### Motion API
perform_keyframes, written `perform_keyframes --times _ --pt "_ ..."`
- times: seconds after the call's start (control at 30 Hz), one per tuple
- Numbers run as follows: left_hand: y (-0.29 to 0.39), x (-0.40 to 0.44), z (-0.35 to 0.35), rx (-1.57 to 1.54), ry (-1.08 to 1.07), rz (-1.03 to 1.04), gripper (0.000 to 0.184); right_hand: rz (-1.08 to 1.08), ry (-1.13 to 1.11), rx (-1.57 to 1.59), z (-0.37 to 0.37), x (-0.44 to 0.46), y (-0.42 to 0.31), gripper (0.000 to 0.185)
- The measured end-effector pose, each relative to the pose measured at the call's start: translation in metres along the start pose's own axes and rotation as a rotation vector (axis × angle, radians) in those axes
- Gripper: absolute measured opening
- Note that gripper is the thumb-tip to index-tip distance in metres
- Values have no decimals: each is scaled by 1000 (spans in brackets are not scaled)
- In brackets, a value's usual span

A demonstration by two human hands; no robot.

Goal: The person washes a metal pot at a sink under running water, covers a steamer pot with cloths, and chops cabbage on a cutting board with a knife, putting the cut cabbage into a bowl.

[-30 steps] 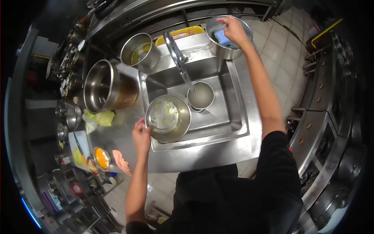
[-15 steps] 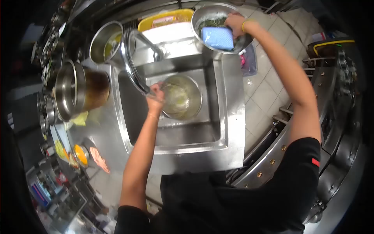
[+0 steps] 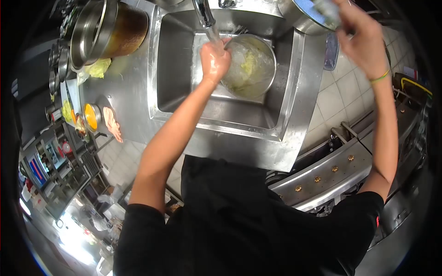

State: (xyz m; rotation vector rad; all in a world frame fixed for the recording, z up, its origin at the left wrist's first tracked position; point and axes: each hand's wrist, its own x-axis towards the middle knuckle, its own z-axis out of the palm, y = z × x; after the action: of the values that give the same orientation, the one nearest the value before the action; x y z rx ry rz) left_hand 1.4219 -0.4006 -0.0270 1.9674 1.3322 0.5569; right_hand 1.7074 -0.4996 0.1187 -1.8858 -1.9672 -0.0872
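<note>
A round metal pot [image 3: 250, 89] stands in the sink [image 3: 221, 115], with cloudy water and pale yellow-green leafy scraps in it. My left hand [image 3: 215, 61] is closed on the pot's left rim, under the faucet [image 3: 204, 13], and water runs over its fingers. At the top right my right hand [image 3: 363, 39] is raised with bent fingers beside a blurred greyish-green thing [image 3: 328, 13] that I cannot make out. Behind it, a blue pad [image 3: 307, 8] lies in a metal bowl [image 3: 297, 20], cut off by the frame's edge.
On the counter at left are a large stained pot [image 3: 126, 30], leafy scraps [image 3: 98, 69], a bowl of orange contents [image 3: 91, 116] and a pinkish cloth-like piece [image 3: 112, 123]. A stove front with knobs [image 3: 317, 179] stands at lower right, beyond the tiled floor [image 3: 336, 96].
The view has tilted down toward my body, so the sink sits higher. My right hand has come out of the bowl, the blurred thing at its fingers. My left hand stays at the pot.
</note>
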Motion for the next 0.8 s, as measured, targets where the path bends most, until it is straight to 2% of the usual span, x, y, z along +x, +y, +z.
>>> perform_keyframes --times 0.03,0.07,0.1,0.13,0.17,0.2,0.23,0.27,0.33,0.4,0.43,0.47,0.5,0.53,0.57,0.6,0.63,0.67,0.7,0.73,0.8 --pt "1 5 -5 144 -29 55 20 -112 -23 77 12 -13 -1 35" --pt "3 6 -10 146 -30 53 20 -345 60 155 28 -11 -40 27" --pt "6 8 -15 62 -61 34 24 -463 55 227 59 -14 -58 28" --pt "8 10 -19 -20 -92 17 28 -469 2 286 92 -20 -77 19" --pt "11 11 -22 22 -74 91 26 -470 -144 233 128 -28 -91 19" --pt "12 12 -24 28 -72 95 26 -436 -315 80 156 -32 -104 29" --pt "13 14 -27 15 -85 131 26 -376 -508 24 180 -33 -112 42" --pt "13 15 -30 4 -95 163 27 -325 -529 40 199 -40 -113 48" --pt "13 18 -30 71 -137 95 26 -191 -569 92 236 -55 -127 62" --pt "-8 20 -15 -188 -69 82 25 110 -1023 503 246 -35 -150 63" --pt "-18 19 -11 -258 -45 35 25 227 -852 867 256 -37 -159 61" --pt "-26 17 -8 -265 26 19 16 352 -648 1214 263 -40 -166 59" --pt "-36 16 -6 -154 11 5 15 385 -662 1222 272 -44 -175 59" --pt "-46 18 -7 -40 -2 -8 14 618 -606 1617 279 -43 -184 60" --pt "-57 29 -9 151 -104 39 16 628 -523 1571 269 -46 -191 60" --pt "-64 38 -4 151 -105 37 16 640 -442 1520 256 -47 -198 60" --pt "-62 46 -7 59 -197 84 8 335 -583 1164 264 -60 -189 58" --pt "-64 49 -11 -30 -301 126 11 52 -690 801 273 -79 -185 57" --pt "-66 48 -5 47 -346 180 23 55 -688 806 280 -84 -186 57" --pt "-63 45 1 45 -344 188 23 91 -748 765 284 -85 -183 53" --pt "-49 34 19 -294 -177 -111 23 139 -804 702 283 -75 -171 49"
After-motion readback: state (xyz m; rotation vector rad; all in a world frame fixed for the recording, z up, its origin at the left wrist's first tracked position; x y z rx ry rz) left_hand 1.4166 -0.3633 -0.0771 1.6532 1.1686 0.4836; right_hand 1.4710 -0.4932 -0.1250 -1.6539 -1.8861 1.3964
